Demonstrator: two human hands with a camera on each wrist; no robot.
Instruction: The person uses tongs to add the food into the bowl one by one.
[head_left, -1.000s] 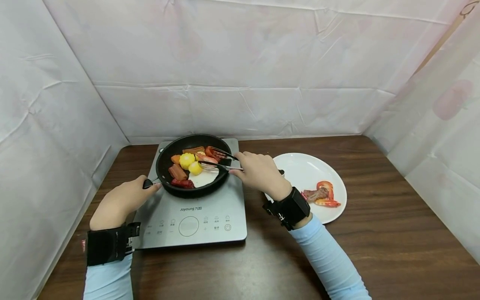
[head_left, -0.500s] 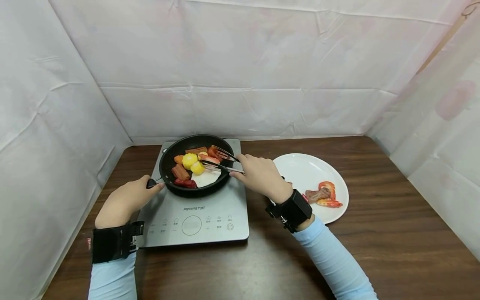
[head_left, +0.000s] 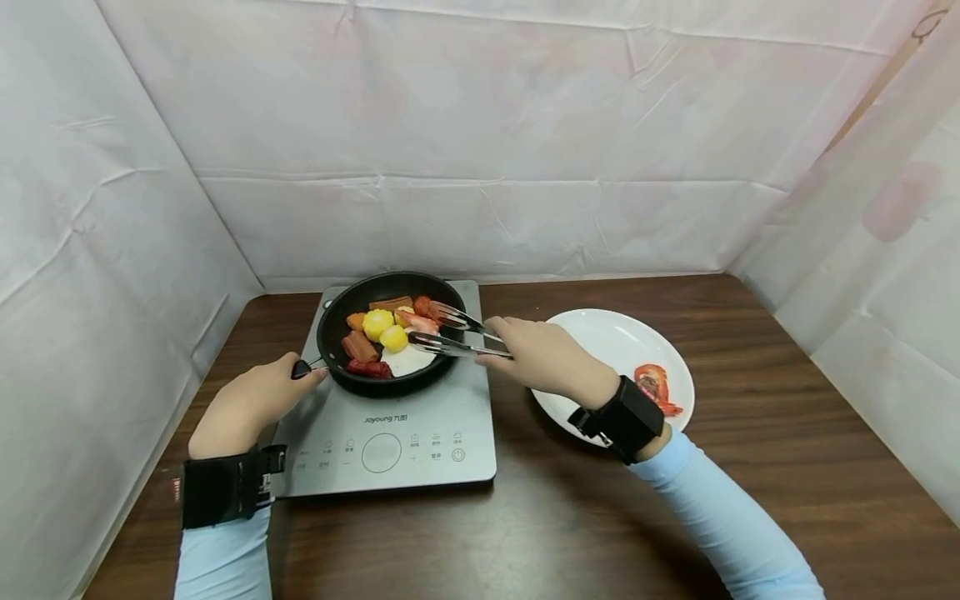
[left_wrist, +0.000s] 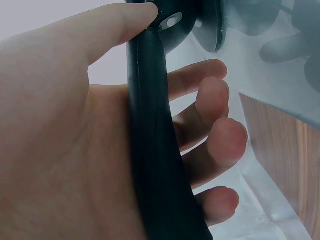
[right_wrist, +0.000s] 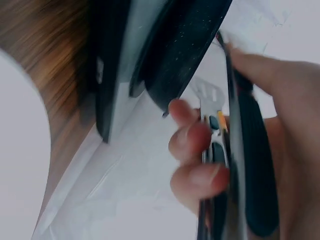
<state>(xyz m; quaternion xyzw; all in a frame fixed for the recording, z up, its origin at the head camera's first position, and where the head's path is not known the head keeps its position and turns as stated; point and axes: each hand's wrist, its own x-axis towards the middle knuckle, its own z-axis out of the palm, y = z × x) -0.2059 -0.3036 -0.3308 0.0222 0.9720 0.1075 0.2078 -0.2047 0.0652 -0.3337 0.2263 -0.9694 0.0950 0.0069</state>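
Note:
In the head view my left hand (head_left: pixel 251 400) grips the black handle (left_wrist: pixel 152 125) of a frying pan (head_left: pixel 420 385). My right hand (head_left: pixel 551 358) holds metal tongs (head_left: pixel 461 348) with black grips. Their arms are spread, with the tips over the pan's right side near a reddish-brown piece (head_left: pixel 425 307) and a shrimp (head_left: pixel 418 322). Also in the pan are yellow corn pieces (head_left: pixel 377 324), a flat white fried egg (head_left: pixel 407 360), brown ridged pieces (head_left: pixel 360 347) and a dark red piece (head_left: pixel 368 369).
Under the pan is a silver induction cooker (head_left: pixel 435 479) on the brown wooden table (head_left: pixel 562 533). A white plate (head_left: pixel 600 329) on the right bears a tomato slice (head_left: pixel 651 379) and other food, partly hidden by my right wrist. White sheeting (head_left: pixel 480 225) stands behind and at both sides.
My right hand has shifted right, drawing the tongs slightly back toward the pan's right rim. My right wrist now covers more of the plate's food. The left hand keeps its grip on the handle.

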